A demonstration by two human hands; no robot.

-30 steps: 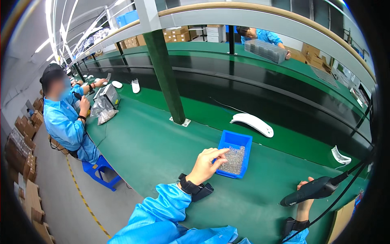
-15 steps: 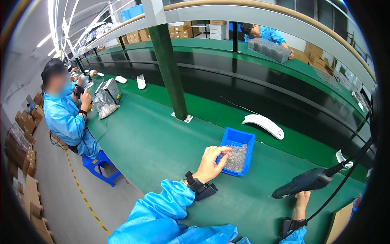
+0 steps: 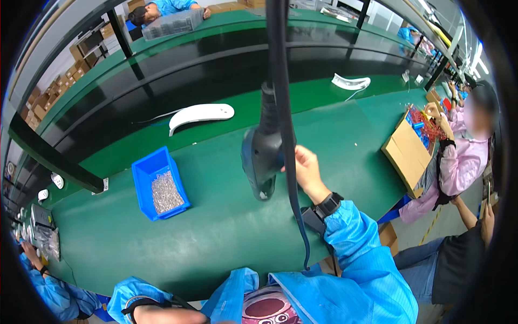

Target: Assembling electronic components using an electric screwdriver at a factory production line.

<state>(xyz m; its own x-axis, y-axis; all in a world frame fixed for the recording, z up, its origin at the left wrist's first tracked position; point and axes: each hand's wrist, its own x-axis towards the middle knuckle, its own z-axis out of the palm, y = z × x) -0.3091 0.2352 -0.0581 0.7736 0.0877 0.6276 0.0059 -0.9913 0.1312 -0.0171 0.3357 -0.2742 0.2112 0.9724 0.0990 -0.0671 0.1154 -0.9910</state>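
A black electric screwdriver [image 3: 256,162] hangs over the green bench, partly crossed by a dark cable [image 3: 288,140]. My right hand [image 3: 306,171] is just right of it, fingers curled. The cable and tool cover part of the fingertips, so anything held there is hidden. My left hand [image 3: 170,315] is low at the bottom edge, close to my body and smeared by motion. Left of the tool, a blue bin [image 3: 143,186] holds a heap of small silvery screws [image 3: 166,193]. Beyond it, a curved white plastic shell [image 3: 202,114] lies on the bench's far strip.
The green bench [image 3: 226,232] runs across the view, with a dark belt [image 3: 216,81] behind it. A second white shell [image 3: 350,82] lies far right. To the right, a person in pink works by a cardboard box [image 3: 404,156] of wires. A dark post [image 3: 54,154] stands left.
My view has swung right. My left hand has left the screw bin and come down toward my body. My right hand remains beside the screwdriver, which now points downward.
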